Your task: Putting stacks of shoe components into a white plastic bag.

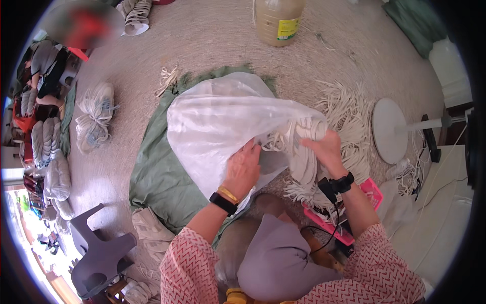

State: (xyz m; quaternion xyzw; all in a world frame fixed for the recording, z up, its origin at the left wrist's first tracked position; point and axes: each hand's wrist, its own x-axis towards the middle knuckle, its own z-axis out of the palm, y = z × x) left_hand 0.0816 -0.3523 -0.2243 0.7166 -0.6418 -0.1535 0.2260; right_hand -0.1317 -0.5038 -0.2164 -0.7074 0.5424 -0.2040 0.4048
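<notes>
A large translucent white plastic bag [217, 124] lies spread in front of me on a green cloth sheet [157, 162]. My left hand [244, 167] is closed at the bag's mouth, its fingers curled on the plastic edge. Gripped by my right hand [326, 152] is a bundle of off-white fabric pieces [304, 164], which look like stacked shoe uppers. The top of this bundle lies against or under the bag's edge; I cannot tell how far in it reaches. Loose white laces show between the two hands.
A heap of white laces [349, 121] lies to the right, above a pink basket [372, 195]. Further right stands a round white fan base [390, 130]. A grey plastic stool [98, 248] and tied bundles [96, 117] are at left. A large tan jar [278, 23] stands far ahead.
</notes>
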